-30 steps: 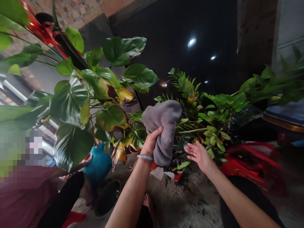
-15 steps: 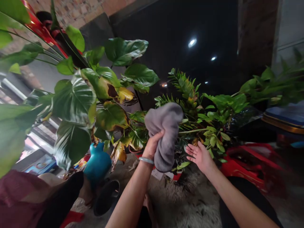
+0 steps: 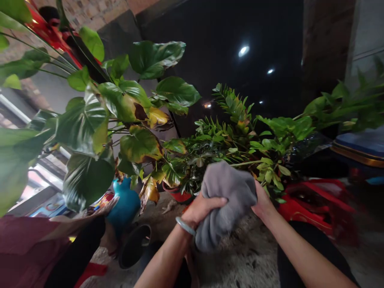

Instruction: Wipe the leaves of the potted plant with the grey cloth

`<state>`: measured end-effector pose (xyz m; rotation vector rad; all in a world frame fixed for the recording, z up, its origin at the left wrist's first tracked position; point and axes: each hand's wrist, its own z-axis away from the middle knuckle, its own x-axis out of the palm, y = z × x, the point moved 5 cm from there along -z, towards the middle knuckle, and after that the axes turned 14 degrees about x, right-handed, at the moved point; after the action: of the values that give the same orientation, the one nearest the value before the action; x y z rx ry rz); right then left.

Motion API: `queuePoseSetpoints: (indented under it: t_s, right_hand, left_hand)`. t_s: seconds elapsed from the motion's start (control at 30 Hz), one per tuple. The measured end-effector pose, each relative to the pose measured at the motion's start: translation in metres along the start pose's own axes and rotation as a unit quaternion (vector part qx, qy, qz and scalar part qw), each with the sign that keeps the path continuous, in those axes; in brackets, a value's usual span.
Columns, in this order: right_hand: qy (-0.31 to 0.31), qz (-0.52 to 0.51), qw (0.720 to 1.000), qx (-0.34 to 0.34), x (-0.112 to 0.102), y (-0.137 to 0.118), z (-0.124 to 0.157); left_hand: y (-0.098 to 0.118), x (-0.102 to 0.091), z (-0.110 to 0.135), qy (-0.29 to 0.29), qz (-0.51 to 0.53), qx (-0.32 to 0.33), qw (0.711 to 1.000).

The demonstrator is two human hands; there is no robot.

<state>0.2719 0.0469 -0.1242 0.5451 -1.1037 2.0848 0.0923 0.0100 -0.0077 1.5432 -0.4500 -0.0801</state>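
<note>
A grey cloth [image 3: 225,200] is bunched between both of my hands, low in front of a potted plant with small glossy leaves [image 3: 222,140]. My left hand [image 3: 199,210], with a pale bangle on the wrist, is closed on the cloth's left side. My right hand [image 3: 262,202] presses against its right side, with most of its fingers hidden behind the fabric. The plant's red pot [image 3: 180,196] shows just left of my hands.
A big-leaved plant [image 3: 99,120] with yellowing leaves fills the left. Below it stand a teal watering can [image 3: 124,204] and a black pot [image 3: 133,250]. Another person in dark red sits at the lower left [image 3: 27,252]. A red object [image 3: 318,208] lies at the right.
Both hands have dropped from in front of the small-leaved plant. My right hand, open and apart before, has come against the cloth, which is now bunched between both hands.
</note>
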Motion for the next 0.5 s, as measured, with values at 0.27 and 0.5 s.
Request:
queuePoseSetpoints:
  t_s: [0.27,0.5]
  right_hand:
    - [-0.043,0.035,0.998,0.005,0.008,0.002,0.004]
    - [-0.035,0.027,0.999,0.007,0.005,0.002,0.002]
  left_hand:
    - [0.012,-0.025,-0.046,0.207,0.054,0.070,0.974]
    - [-0.021,-0.008,-0.003,0.061,0.000,-0.011,0.998]
